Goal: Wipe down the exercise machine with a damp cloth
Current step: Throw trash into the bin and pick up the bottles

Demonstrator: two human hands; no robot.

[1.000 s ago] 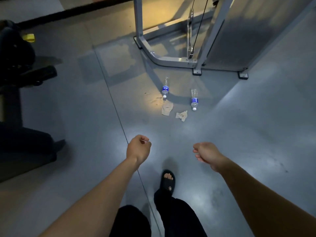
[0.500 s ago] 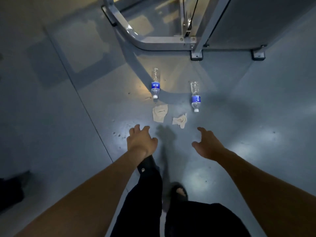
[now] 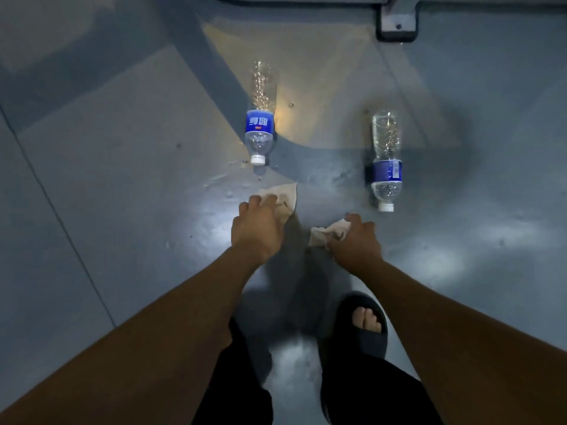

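- Head view: your left hand (image 3: 257, 230) is down on the left cloth (image 3: 283, 200), fingers curled over it and gripping it against the grey floor (image 3: 122, 194); the far corner of the cloth sticks out past your knuckles.
- Your right hand (image 3: 356, 240) has its fingers closed round the right cloth (image 3: 326, 233), which is bunched up and pokes out on the thumb side.
- The two cloths lie near each other, not touching, just in front of your feet.
- The left bottle (image 3: 260, 118) lies on its side beyond your left hand, white cap pointing toward you, blue label round the middle.
- The right bottle (image 3: 386, 157) lies on its side too, cap toward you, just beyond and to the right of your right hand, apart from it.
- A foot of the exercise machine (image 3: 397, 24) shows at the top edge, well beyond the bottles.
- Your right foot in a dark sandal (image 3: 362, 332) stands below your right hand.
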